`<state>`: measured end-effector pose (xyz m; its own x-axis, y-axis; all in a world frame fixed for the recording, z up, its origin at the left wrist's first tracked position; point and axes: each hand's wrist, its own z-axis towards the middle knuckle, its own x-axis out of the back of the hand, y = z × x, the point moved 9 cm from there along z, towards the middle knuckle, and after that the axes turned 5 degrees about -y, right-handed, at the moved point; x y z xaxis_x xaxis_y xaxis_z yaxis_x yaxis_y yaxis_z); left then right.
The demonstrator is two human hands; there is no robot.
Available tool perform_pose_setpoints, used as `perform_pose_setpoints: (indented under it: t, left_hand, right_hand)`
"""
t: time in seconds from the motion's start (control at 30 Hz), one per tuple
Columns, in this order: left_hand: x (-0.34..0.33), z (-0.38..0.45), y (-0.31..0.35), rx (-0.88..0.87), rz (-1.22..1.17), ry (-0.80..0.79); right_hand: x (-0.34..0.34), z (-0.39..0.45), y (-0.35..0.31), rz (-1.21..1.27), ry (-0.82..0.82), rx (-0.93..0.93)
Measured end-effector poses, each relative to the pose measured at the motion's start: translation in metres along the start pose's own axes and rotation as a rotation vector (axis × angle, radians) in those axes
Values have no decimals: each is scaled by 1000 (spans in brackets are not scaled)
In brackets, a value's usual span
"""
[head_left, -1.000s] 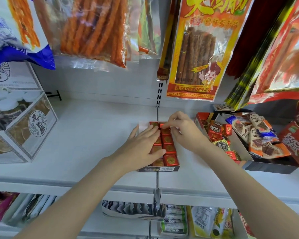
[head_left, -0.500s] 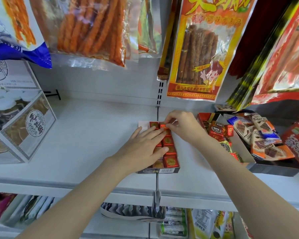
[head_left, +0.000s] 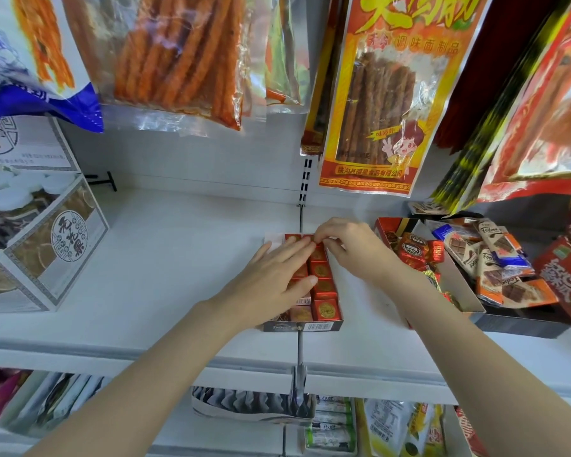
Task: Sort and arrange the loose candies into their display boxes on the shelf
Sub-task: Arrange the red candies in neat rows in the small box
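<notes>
Narrow cardboard display box (head_left: 302,325) of square red foil candies (head_left: 324,287) sits mid white metal shelf (head_left: 165,265). Left hand (head_left: 277,278) lies flat w/ straight fingers on the left row; right hand (head_left: 350,249) pinches a candy at box's far end.

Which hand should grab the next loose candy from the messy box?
Probably the right hand. It sits nearer the messy box on the right, where the loose candies lie. The left hand lies flat on the red candies in the small box, steadying them.
</notes>
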<state>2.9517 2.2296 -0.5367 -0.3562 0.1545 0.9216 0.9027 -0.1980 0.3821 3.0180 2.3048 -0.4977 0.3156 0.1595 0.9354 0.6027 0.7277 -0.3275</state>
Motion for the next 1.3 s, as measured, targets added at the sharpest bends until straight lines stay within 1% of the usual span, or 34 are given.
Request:
perform_pose_setpoints:
  t: [0.1,0.23,0.3,0.4,0.53,0.6,0.9,1.07,1.17,1.3]
  left_hand:
    - [11,-1,-13,56,-17,9]
    - [6,-2,-19,110,25,-66]
    - [2,-2,-18,116,35,-82]
    - [-1,0,-18,136,35,-120]
    - [1,-1,-17,157,-53,-184]
    - [-1,-2,-15,144,-32,-199]
    - [-6,0,-15,124,8,-171]
    - [-1,-2,-5,50,-13,-89]
    - [-9,0,-3,85,21,-129]
    - [-9,4,-6,144,-45,-165]
  right_hand:
    - [11,-10,3,151,21,-78]
    - [4,-32,-3,394,-119,-124]
    - [-3,-44,-4,454,-166,-140]
    - [-14,-57,-3,474,-200,-151]
    - [-16,-60,-3,501,-157,-170]
    - [-14,-58,-6,486,-152,-156]
    - [-12,-56,-11,544,-178,-124]
    - [-17,-61,-9,582,-179,-140]
    - [-23,-66,-6,610,-158,-179]
    - [-28,-75,-1,718,-90,-261]
